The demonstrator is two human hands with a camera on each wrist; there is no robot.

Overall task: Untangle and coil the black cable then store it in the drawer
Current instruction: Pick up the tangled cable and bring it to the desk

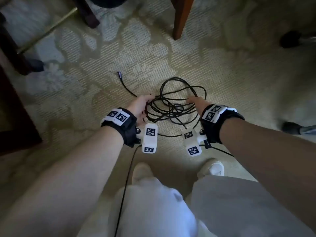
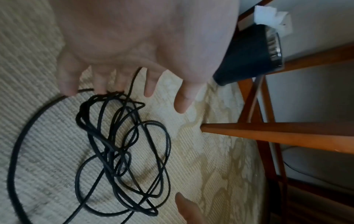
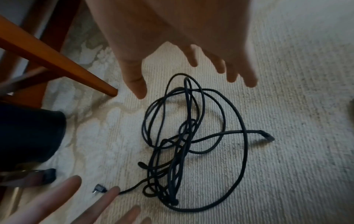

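Observation:
The black cable point(image 1: 174, 103) lies in a loose tangle of loops on the patterned carpet. One plug end point(image 1: 119, 73) trails off to the upper left; the right wrist view shows the other plug point(image 3: 266, 135) lying beside the loops. My left hand point(image 1: 145, 105) is at the tangle's left edge, its spread, straight fingertips point(image 2: 101, 89) touching a bunch of strands. My right hand point(image 1: 195, 100) hovers over the right side of the cable point(image 3: 191, 136), fingers spread, holding nothing. No drawer is in view.
A brown wooden chair leg point(image 1: 181, 19) stands beyond the cable, and a dark bin point(image 2: 247, 54) sits by it. Dark wooden furniture point(image 1: 10, 100) fills the left. Black-footed legs point(image 1: 290, 128) stand at the right. My feet point(image 1: 142, 171) are just behind the hands.

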